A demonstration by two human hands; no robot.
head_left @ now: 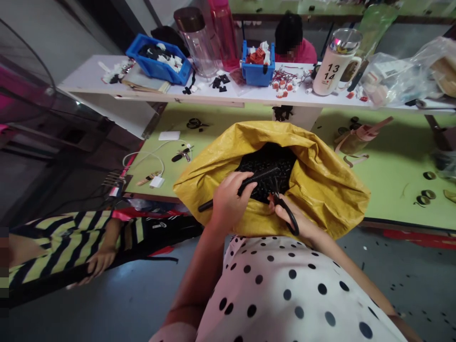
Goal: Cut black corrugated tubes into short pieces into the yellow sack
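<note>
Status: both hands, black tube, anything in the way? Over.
Left hand gripping black ribbed tube. Right hand holding black scissors. Tube end over black pieces in yellow sack. Nothing seen blocking tube end.

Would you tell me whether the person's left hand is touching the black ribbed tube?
Touching: the head view shows the left hand gripping the black ribbed tube, with no gap between them.

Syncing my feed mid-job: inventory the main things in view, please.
Sack: one, yellow, centre
Small pieces: many, black, inside sack
Ribbed tube: one, black, left hand
Held scissors: one, black, right hand
Other scissors: one, black, bench left
Bins: two, blue, shelf
Clear bottle: one, dark lid, shelf
Mug: one, white, shelf
Co-workers: two, striped and pink tops, left and beyond shelf
Left hand: one, bare, gripping tube
Right hand: one, bare, gripping scissors
</note>
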